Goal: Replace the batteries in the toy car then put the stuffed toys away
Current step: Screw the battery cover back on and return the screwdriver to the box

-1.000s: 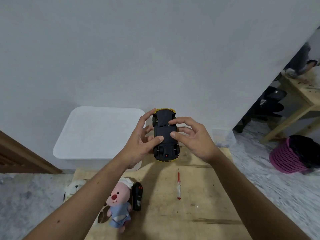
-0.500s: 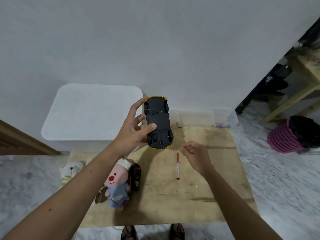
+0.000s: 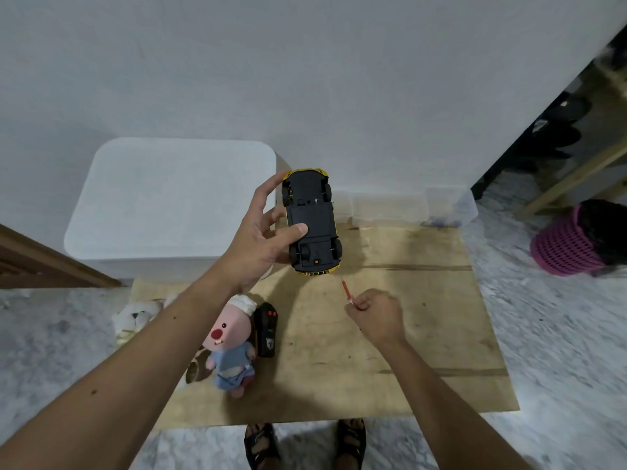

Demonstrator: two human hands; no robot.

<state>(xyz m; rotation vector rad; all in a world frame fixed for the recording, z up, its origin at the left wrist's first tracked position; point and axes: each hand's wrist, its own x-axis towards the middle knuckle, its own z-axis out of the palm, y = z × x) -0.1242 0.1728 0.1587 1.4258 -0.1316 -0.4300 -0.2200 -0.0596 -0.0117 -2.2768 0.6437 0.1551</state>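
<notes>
The left hand is gripping the toy car above the far edge of the wooden table, thumb lying across the black underside and fingers curling round the left flank. The car is facing belly up, its yellow body showing only as a rim at both ends, nose pointing toward twelve o'clock. At about five o'clock from the car, the right hand is pinching the red-handled screwdriver with curled fingers, the tool's free end angling toward eleven o'clock, just short of the car's near end. Whether the screwdriver is touching the table cannot be told. At seven o'clock from the car, the pink stuffed toy in blue clothing is lying on the table with a black remote control just beside it at its three o'clock. A white stuffed toy is lying at the table's left edge, partly hidden behind the left forearm. A white lidded bin is standing at ten o'clock, against the wall.
</notes>
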